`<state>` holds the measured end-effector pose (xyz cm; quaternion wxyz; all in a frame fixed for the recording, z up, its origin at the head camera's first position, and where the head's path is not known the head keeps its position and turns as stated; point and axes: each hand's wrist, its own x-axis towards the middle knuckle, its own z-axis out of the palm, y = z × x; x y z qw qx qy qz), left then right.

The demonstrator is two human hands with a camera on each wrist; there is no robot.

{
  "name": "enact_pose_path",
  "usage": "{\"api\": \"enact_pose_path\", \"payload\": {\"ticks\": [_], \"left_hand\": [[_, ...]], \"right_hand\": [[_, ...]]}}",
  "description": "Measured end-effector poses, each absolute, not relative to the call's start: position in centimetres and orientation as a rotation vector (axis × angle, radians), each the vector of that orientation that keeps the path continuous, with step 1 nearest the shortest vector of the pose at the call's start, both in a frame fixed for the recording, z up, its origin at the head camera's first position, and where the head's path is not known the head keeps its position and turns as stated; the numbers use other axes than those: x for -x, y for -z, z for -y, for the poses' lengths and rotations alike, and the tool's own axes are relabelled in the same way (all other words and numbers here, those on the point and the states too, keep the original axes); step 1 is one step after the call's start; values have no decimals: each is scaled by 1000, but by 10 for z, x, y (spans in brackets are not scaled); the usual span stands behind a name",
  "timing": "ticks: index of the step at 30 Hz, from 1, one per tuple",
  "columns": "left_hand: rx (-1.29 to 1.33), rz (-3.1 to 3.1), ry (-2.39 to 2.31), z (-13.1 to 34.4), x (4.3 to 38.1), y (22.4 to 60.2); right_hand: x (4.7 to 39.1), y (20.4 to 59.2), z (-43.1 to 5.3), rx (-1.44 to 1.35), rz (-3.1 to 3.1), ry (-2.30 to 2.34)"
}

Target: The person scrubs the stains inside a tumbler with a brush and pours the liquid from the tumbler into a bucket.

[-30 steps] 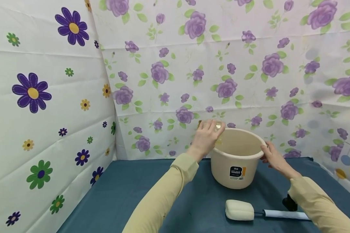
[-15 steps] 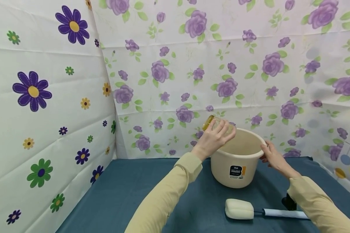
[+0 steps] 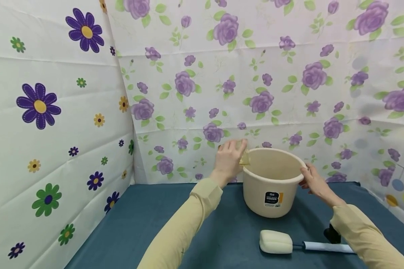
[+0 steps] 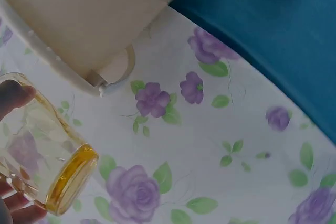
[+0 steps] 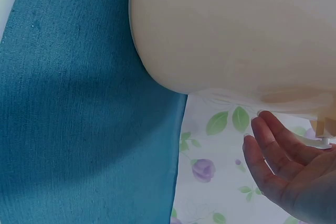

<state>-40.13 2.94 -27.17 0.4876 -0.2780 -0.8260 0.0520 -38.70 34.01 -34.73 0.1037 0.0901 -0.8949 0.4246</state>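
My left hand [image 3: 227, 160] grips a clear amber glass cup [image 3: 244, 157] just outside the left rim of a cream plastic bucket [image 3: 271, 196]. The left wrist view shows the cup [image 4: 47, 145] tilted, its thick amber base toward the lower right. A thumb [image 4: 16, 97] lies on one side of it and fingertips on the other; its mouth is out of that view. At the bucket's right rim, my right hand [image 3: 318, 184] holds on, thumb near the top edge and fingers below. In the right wrist view those fingers [image 5: 273, 150] reach under the rim beside the handle mount.
A cream sponge brush [image 3: 276, 242] with a pale handle lies on the blue-green cloth [image 3: 235, 239] in front of the bucket. A small black object [image 3: 332, 234] sits by the right forearm. Flowered sheets [image 3: 195, 104] hang behind and at the left.
My left hand swung right with the cup over the bucket's rim, its amber base raised, then moved back left and turned the cup. My right hand and the bucket stayed in place.
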Motion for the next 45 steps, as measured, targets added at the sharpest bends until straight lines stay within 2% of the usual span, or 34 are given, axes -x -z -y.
{"api": "enact_pose_path", "payload": {"ticks": [22,34,45], "left_hand": [[458,2235,666,7,382,276],[481,2291,1088,16,361,296],[457,2339,1282,22,347,318]], "right_hand": [[378,342,-336,-263,2671,-1205],[380,343,-335,-269,2659,-1205],[379,343,-334,-279,2672,-1219]]}}
